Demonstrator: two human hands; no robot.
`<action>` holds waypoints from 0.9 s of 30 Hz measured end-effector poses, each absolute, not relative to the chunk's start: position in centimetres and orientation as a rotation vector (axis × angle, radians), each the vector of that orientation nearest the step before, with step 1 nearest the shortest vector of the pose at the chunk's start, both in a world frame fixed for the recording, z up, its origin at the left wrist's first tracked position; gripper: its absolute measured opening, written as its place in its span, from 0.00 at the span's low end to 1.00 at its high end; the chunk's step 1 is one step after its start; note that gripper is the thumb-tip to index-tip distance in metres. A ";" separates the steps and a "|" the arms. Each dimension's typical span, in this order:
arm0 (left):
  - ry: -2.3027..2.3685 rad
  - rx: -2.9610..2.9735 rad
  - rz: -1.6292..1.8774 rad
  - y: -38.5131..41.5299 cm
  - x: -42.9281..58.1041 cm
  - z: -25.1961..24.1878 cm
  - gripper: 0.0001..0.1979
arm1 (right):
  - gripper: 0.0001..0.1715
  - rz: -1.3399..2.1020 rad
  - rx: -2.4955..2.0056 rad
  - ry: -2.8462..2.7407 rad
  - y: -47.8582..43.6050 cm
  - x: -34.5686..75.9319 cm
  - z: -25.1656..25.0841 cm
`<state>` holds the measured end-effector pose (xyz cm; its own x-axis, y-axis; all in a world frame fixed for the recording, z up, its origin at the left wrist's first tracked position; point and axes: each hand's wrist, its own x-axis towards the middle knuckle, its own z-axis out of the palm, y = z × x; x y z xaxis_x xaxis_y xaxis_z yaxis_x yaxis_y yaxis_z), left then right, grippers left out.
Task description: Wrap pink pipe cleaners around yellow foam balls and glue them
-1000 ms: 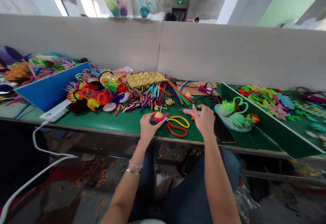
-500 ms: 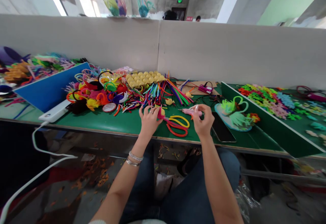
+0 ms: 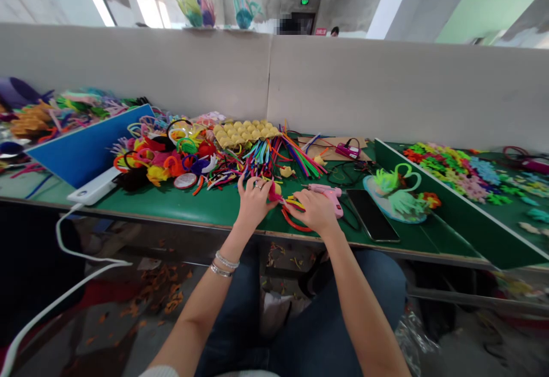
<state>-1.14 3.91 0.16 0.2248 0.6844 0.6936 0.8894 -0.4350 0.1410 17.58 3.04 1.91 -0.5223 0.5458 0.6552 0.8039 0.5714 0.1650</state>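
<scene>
Pinched between the fingers of my left hand [image 3: 254,201] is a small fuzzy pink-red piece [image 3: 274,191], just above the green table. My right hand [image 3: 316,212] is bent in from the right, its fingertips close to that piece and its thumb side over the scissors. What those right fingers grip, if anything, is hidden. The scissors [image 3: 295,228] lie below, with one red and one yellow handle mostly covered. A pink glue gun [image 3: 334,195] rests on the table just beyond my right hand, nozzle pointing left.
A black phone [image 3: 372,215] lies to the right, beside a board with green fuzzy figures [image 3: 403,199]. Behind my hands are a yellow egg-tray-like sheet [image 3: 246,133] and bundles of pipe cleaners [image 3: 302,157]. A white power strip [image 3: 92,187] and blue divider [image 3: 90,148] stand left.
My right hand has let go of the glue gun, which now rests on the table, and has moved left over the scissors toward the pink-red piece. My left hand has barely moved.
</scene>
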 end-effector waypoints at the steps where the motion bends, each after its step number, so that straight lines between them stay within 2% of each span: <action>1: -1.470 -2.219 -1.021 3.9 -1.2 0.3 0.20 | 0.21 -0.604 -1.092 -2.285 3.0 17.6 1.9; 4: -1.454 -2.236 -1.009 3.8 -1.2 0.6 0.21 | 0.25 -0.544 -1.146 -2.389 2.9 17.6 2.0; 10: -1.389 -2.252 -1.057 4.1 -1.6 0.8 0.20 | 0.24 -0.353 -1.197 -2.523 3.2 17.7 1.9; 19: -1.399 -2.325 -1.223 4.2 -2.2 0.4 0.21 | 0.24 0.289 -1.161 -2.307 2.4 17.3 2.6; 27: -1.422 -2.321 -1.307 4.3 -2.3 -0.4 0.20 | 0.25 0.348 -1.158 -2.264 2.4 17.3 2.8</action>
